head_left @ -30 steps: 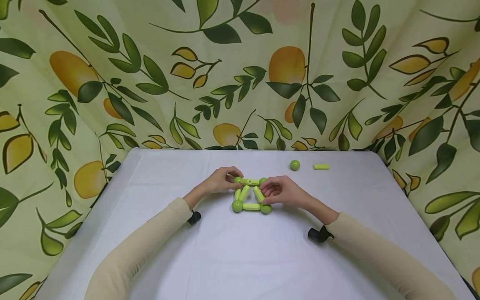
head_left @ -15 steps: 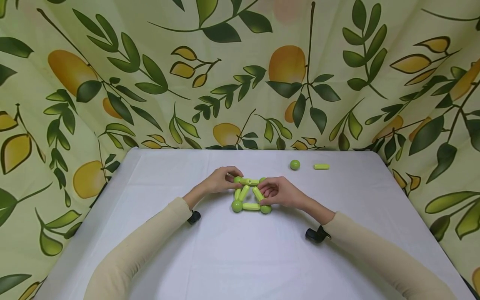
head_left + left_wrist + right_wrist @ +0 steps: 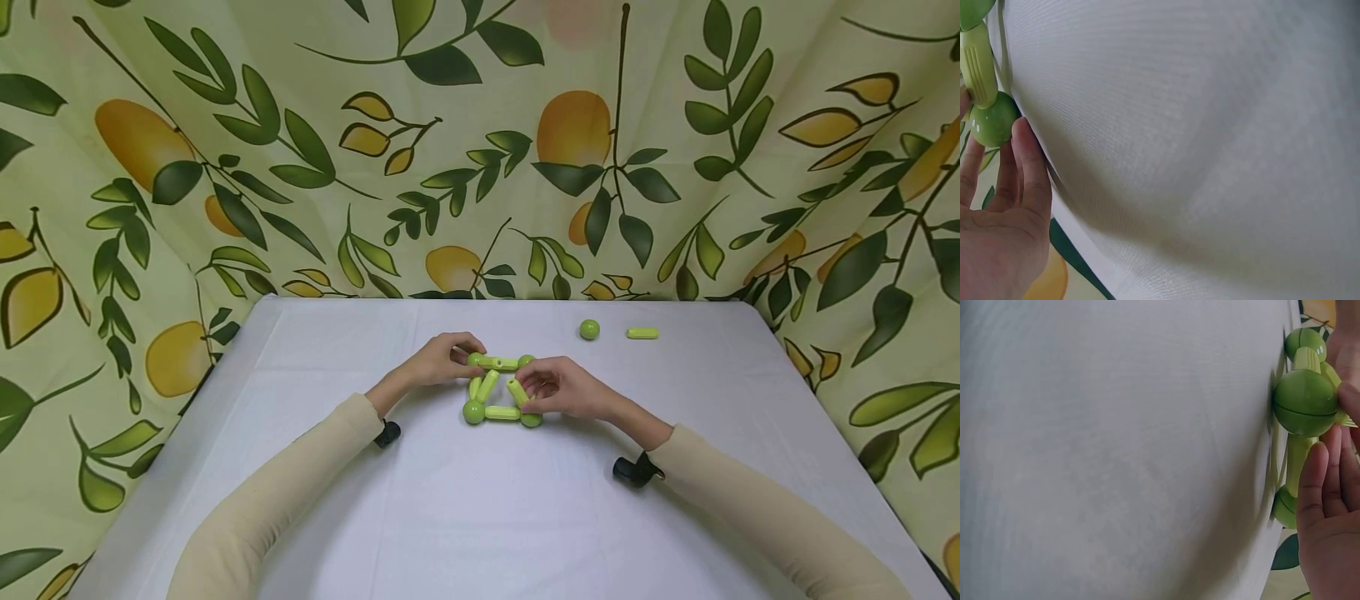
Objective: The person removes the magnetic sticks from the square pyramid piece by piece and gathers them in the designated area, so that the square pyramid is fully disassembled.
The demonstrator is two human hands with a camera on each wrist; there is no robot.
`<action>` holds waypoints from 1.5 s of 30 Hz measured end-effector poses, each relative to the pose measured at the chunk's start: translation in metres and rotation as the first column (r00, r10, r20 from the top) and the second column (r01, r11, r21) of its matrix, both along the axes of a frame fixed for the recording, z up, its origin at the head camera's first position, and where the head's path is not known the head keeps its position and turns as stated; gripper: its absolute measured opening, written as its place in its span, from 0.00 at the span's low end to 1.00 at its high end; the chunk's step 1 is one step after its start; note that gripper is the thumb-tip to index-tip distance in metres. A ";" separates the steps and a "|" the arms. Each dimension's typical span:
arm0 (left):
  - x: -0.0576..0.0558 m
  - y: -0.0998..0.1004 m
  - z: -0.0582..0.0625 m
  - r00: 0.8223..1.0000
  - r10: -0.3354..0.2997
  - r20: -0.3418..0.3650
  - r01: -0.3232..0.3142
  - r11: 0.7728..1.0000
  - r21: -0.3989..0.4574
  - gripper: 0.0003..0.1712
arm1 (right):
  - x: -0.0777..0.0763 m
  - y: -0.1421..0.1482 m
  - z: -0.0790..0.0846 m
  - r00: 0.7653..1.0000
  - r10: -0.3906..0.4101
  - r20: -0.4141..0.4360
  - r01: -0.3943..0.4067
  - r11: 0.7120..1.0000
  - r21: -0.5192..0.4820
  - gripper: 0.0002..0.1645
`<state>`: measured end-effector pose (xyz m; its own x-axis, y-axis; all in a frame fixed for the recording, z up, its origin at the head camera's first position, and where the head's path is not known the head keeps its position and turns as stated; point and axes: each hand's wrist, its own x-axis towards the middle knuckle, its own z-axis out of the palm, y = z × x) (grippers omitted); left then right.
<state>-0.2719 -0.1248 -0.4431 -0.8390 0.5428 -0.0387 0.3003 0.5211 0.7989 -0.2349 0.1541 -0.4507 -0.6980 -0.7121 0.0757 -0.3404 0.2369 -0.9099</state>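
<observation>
A square frame of green balls joined by light-green rods lies mid-table. A slanted rod rises from its near left ball. My left hand holds the far left ball between thumb and fingers. Over the near right corner, my right hand pinches a second slanted rod, its upper end leaning inward. That thumb lies right by the near right ball, while the other fingers run alongside the frame's right side rod. Partly behind the right fingers is the far right ball.
A loose green ball and a loose light-green rod lie at the back of the white-covered table. A leaf-and-fruit patterned curtain stands behind the table and along its sides.
My right hand has shifted slightly, and the slanted rod in its fingers has turned so its upper end shows. The left hand keeps its place on the far left ball.
</observation>
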 end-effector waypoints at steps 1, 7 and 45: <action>0.000 0.000 0.000 1.000 -0.001 0.000 0.001 1.000 0.001 0.16 | 0.000 0.000 0.000 1.000 0.005 0.000 -0.005 1.000 -0.003 0.20; -0.001 -0.001 -0.001 1.000 -0.004 -0.003 0.004 1.000 -0.001 0.16 | -0.001 0.002 0.002 0.999 0.035 -0.022 -0.035 0.999 0.010 0.20; -0.002 -0.001 0.000 1.000 -0.014 -0.002 0.014 1.000 -0.011 0.16 | -0.006 0.026 0.010 0.981 -0.078 -0.177 0.047 0.984 -0.173 0.16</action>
<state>-0.2737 -0.1262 -0.4426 -0.8311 0.5544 -0.0431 0.3096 0.5258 0.7923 -0.2411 0.1804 -0.4404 -0.7038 -0.6341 0.3203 -0.4936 0.1124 -0.8624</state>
